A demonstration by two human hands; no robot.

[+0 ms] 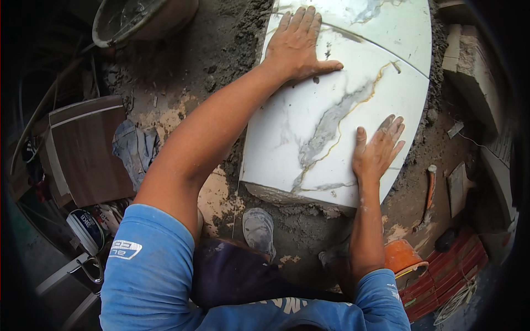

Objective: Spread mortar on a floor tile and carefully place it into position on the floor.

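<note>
A large white floor tile point(287, 127) with grey and gold marbling lies on a bed of wet mortar point(287, 201), which shows along its near edge. My left hand point(295, 47) rests flat on the tile's far left part, fingers pointing away and thumb out to the right. Lower down, near the right edge, my right hand point(376, 150) lies on the same tile with its fingers spread. Beyond a thin dark joint, a second marbled tile point(397, 33) meets the far edge of the first. Neither hand grips anything.
A mortar-stained basin point(160, 27) stands at the far left. Brown boards point(91, 149) and a grey-blue rag point(135, 149) lie at the left. On the right are an orange-handled tool point(430, 190), an orange bucket point(406, 258) and red stacked pieces point(441, 276). My shoe point(258, 231) is close to the tile's near edge.
</note>
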